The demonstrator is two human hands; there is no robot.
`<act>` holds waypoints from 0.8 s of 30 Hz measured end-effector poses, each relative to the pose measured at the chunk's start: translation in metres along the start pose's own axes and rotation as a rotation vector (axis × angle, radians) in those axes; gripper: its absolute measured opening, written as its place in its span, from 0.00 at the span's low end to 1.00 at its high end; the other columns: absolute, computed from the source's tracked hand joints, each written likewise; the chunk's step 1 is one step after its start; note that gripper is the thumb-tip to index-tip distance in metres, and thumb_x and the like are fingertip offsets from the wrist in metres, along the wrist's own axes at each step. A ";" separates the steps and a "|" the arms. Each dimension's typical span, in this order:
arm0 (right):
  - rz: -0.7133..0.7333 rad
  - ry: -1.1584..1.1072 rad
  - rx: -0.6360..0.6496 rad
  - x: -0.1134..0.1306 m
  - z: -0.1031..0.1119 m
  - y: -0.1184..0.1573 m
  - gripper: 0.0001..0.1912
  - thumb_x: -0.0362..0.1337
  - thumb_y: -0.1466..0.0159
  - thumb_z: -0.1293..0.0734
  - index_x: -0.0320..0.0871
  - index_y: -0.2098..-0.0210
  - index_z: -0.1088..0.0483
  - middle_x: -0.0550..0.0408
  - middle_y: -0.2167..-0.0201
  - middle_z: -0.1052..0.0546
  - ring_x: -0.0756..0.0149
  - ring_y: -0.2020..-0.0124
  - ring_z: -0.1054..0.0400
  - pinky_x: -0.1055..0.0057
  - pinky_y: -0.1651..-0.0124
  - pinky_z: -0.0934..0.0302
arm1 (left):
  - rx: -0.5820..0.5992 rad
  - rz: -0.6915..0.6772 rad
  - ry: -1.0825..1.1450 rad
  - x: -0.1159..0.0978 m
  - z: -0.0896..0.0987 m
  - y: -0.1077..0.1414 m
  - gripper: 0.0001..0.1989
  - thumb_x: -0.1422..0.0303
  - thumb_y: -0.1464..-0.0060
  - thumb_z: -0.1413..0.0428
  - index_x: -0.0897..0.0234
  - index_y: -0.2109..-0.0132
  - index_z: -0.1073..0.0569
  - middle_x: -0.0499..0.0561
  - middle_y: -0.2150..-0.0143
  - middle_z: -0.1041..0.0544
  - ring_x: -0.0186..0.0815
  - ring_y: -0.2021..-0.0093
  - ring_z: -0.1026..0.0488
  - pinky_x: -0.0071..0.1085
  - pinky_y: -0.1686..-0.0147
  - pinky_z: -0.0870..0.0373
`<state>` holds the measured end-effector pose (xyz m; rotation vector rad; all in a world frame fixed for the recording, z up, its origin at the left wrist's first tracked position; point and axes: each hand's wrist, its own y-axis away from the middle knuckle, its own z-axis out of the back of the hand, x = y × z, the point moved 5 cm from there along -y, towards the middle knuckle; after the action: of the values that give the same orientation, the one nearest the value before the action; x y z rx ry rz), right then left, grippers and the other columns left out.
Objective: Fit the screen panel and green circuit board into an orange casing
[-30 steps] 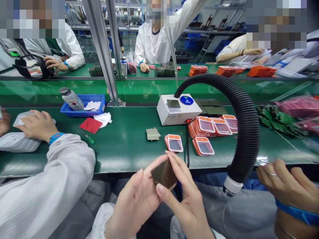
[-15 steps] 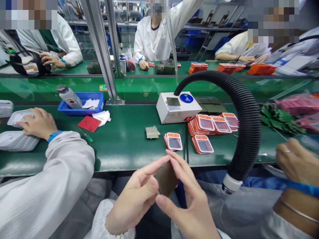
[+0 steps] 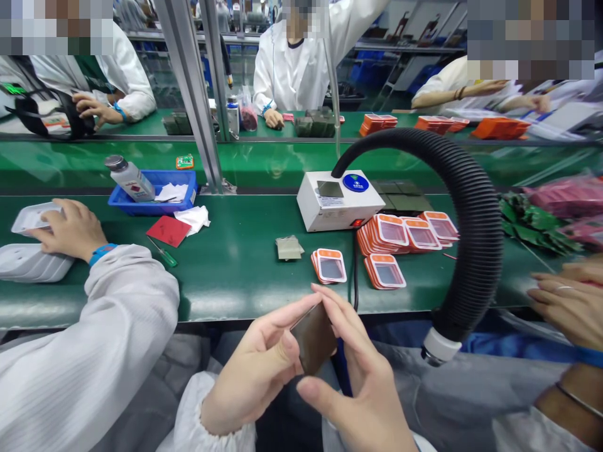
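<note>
A thin dark grey-brown square plate (image 3: 316, 339) is held tilted between both hands, just in front of the table's near edge. My left hand (image 3: 264, 358) grips its left side between thumb and fingers. On the other side, my right hand (image 3: 360, 367) has its fingers along the plate's right edge, with the thumb apart below. Beyond the hands lie a small stack of greyish squares (image 3: 288, 248) and a stack of orange-and-white framed pieces (image 3: 331, 266). A second framed stack (image 3: 385, 272) is to its right.
A white box (image 3: 339, 204) carries a thick black hose (image 3: 478, 207) arching down on the right. At the left are a co-worker's hand (image 3: 78, 229) on white trays (image 3: 35, 263), a blue bin (image 3: 188, 188) and a screwdriver (image 3: 164, 252). Another person's hands (image 3: 565, 295) are at the right.
Both my hands stay around the plate, with my right thumb slightly farther from its lower corner. At the right, the co-worker's hands have come together. The green-and-orange piece behind the bin has shifted left.
</note>
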<state>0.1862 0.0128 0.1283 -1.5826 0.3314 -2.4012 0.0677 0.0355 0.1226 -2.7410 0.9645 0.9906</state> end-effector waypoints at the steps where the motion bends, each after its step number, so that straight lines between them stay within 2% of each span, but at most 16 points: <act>1: -0.010 0.016 -0.002 0.000 0.000 0.000 0.38 0.48 0.39 0.30 0.61 0.34 0.48 0.58 0.33 0.44 0.69 0.32 0.48 0.72 0.34 0.46 | -0.006 -0.014 -0.003 -0.001 -0.001 0.000 0.19 0.60 0.44 0.41 0.51 0.45 0.25 0.49 0.36 0.35 0.19 0.64 0.27 0.13 0.56 0.33; 3: -0.026 0.027 0.001 0.002 -0.001 0.001 0.38 0.46 0.39 0.30 0.62 0.34 0.48 0.59 0.33 0.44 0.71 0.32 0.48 0.75 0.34 0.47 | -0.016 -0.035 -0.011 -0.002 -0.001 -0.001 0.19 0.60 0.45 0.40 0.52 0.46 0.24 0.50 0.39 0.32 0.24 0.55 0.26 0.13 0.52 0.35; 5: -0.051 -0.004 0.000 0.002 -0.002 0.001 0.36 0.46 0.38 0.31 0.64 0.34 0.47 0.61 0.33 0.43 0.73 0.32 0.48 0.77 0.35 0.46 | -0.009 -0.051 -0.021 -0.002 -0.001 -0.001 0.20 0.60 0.46 0.41 0.53 0.46 0.24 0.51 0.41 0.29 0.32 0.42 0.32 0.18 0.44 0.38; 6: -0.068 -0.024 -0.009 0.002 -0.002 0.001 0.33 0.45 0.37 0.32 0.65 0.35 0.46 0.62 0.33 0.43 0.73 0.32 0.48 0.77 0.35 0.46 | 0.006 -0.049 -0.023 -0.001 -0.001 -0.001 0.20 0.60 0.45 0.41 0.53 0.45 0.25 0.52 0.41 0.29 0.34 0.39 0.34 0.20 0.43 0.38; 10: -0.100 -0.053 -0.058 0.000 0.002 0.000 0.25 0.41 0.33 0.35 0.67 0.39 0.40 0.63 0.36 0.38 0.72 0.34 0.44 0.74 0.37 0.42 | 0.042 -0.001 -0.008 0.003 0.001 0.001 0.21 0.59 0.43 0.43 0.53 0.43 0.27 0.56 0.43 0.27 0.37 0.45 0.28 0.24 0.48 0.32; 12: -0.065 -0.039 -0.038 -0.001 0.003 0.000 0.25 0.42 0.33 0.35 0.65 0.39 0.40 0.61 0.36 0.37 0.71 0.35 0.43 0.76 0.41 0.38 | 0.043 0.018 0.000 0.004 0.001 0.001 0.21 0.58 0.43 0.43 0.54 0.43 0.27 0.57 0.45 0.26 0.37 0.46 0.27 0.24 0.49 0.31; 14: -0.051 -0.049 -0.005 -0.001 0.003 0.001 0.28 0.47 0.35 0.34 0.63 0.37 0.41 0.58 0.35 0.39 0.67 0.35 0.43 0.75 0.43 0.36 | 0.051 0.022 0.016 0.004 0.000 0.002 0.23 0.59 0.43 0.43 0.56 0.42 0.28 0.59 0.44 0.27 0.39 0.45 0.28 0.27 0.47 0.31; 17: -0.123 -0.110 0.025 -0.002 0.002 0.004 0.40 0.54 0.40 0.32 0.60 0.33 0.49 0.56 0.32 0.45 0.59 0.32 0.48 0.65 0.38 0.39 | 0.059 0.018 0.056 0.003 -0.002 0.002 0.23 0.60 0.42 0.44 0.58 0.41 0.29 0.60 0.40 0.31 0.44 0.42 0.30 0.35 0.42 0.33; 20: -0.152 -0.144 0.037 0.001 0.002 0.008 0.48 0.50 0.42 0.28 0.60 0.31 0.58 0.56 0.31 0.49 0.58 0.30 0.53 0.63 0.37 0.40 | 0.057 0.025 0.080 0.003 -0.001 0.002 0.22 0.61 0.42 0.43 0.59 0.41 0.30 0.60 0.40 0.31 0.45 0.42 0.30 0.38 0.41 0.34; 24: -0.101 -0.097 0.034 0.003 0.004 0.009 0.48 0.47 0.42 0.28 0.59 0.31 0.58 0.55 0.33 0.46 0.60 0.33 0.48 0.65 0.36 0.41 | 0.038 0.025 0.054 0.005 0.003 0.000 0.21 0.60 0.42 0.43 0.60 0.44 0.34 0.60 0.42 0.30 0.42 0.45 0.28 0.36 0.44 0.31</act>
<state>0.1891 0.0029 0.1295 -1.7332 0.1955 -2.3790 0.0695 0.0338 0.1171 -2.7440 1.0175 0.8968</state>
